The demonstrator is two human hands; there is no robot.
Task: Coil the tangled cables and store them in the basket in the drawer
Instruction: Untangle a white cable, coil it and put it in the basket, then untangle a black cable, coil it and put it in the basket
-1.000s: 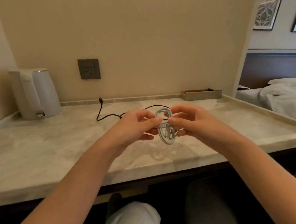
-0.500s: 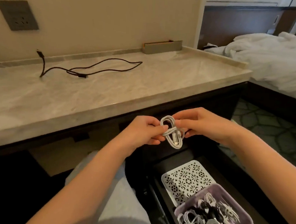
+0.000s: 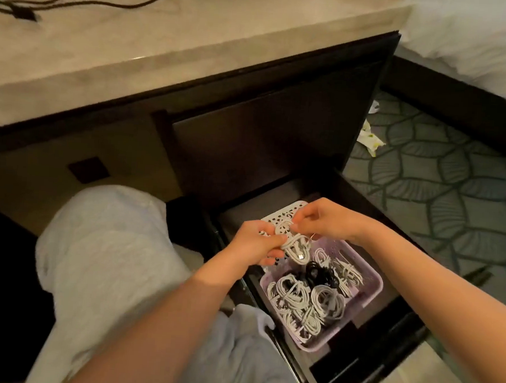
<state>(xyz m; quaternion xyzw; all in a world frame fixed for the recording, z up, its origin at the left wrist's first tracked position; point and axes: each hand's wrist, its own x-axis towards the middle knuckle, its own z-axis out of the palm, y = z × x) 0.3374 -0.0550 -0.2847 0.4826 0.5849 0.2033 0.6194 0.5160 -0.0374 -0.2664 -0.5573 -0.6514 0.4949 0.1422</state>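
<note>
Marble-look countertop (image 3: 195,45) up top, polished, catching a soft sheen along its edge. Below it the cabinet front (image 3: 264,138) — dark wood, a smooth satin finish. Down to the basket (image 3: 371,287): lilac plastic, perforated walls, slightly glossy. The white cable (image 3: 294,247) has a smooth, rubbery plastic sheath — its connector tip glints like metal. The black cable (image 3: 79,1) on the stone looks matt. Grey trousers (image 3: 108,256), soft fleecy cloth; the carpet (image 3: 453,197), a flat woven pile.

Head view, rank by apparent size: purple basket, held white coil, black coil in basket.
1. purple basket
2. held white coil and black coil: look alike, and the held one is nearer the camera, so unranked.
</note>
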